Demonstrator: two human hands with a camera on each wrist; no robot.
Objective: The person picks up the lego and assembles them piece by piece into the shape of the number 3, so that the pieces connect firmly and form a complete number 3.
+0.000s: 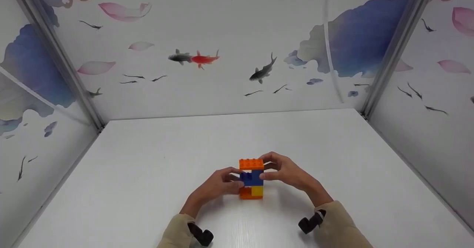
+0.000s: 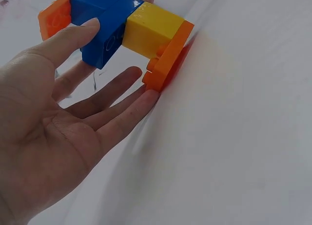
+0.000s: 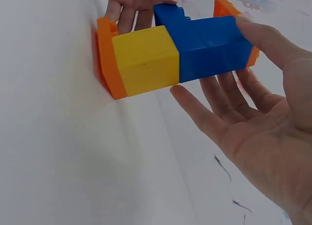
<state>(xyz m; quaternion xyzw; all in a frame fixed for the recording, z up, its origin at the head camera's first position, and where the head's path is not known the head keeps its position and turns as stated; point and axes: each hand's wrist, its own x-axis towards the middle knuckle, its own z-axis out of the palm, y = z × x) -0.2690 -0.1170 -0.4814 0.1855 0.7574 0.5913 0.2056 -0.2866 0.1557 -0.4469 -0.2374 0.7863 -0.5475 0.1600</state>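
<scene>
A small stack of toy building bricks stands upright on the white table. Its base is an orange plate (image 1: 246,196), with a yellow brick (image 1: 257,191) on the right side of it. Above sit blue bricks (image 3: 214,47), one of which juts out to the left with studs on top. Another orange plate (image 1: 251,164) caps the stack. My left hand (image 1: 222,183) pinches the jutting blue brick (image 2: 108,37) between thumb and fingers. From the right, my right hand (image 1: 289,172) holds the upper blue brick, thumb on its near face and fingers behind.
The white tabletop (image 1: 148,159) spreads around the stack. A back wall (image 1: 229,26) with painted fish and petals rises at the far edge, with side walls left and right. Dark devices (image 1: 202,235) are strapped at both wrists.
</scene>
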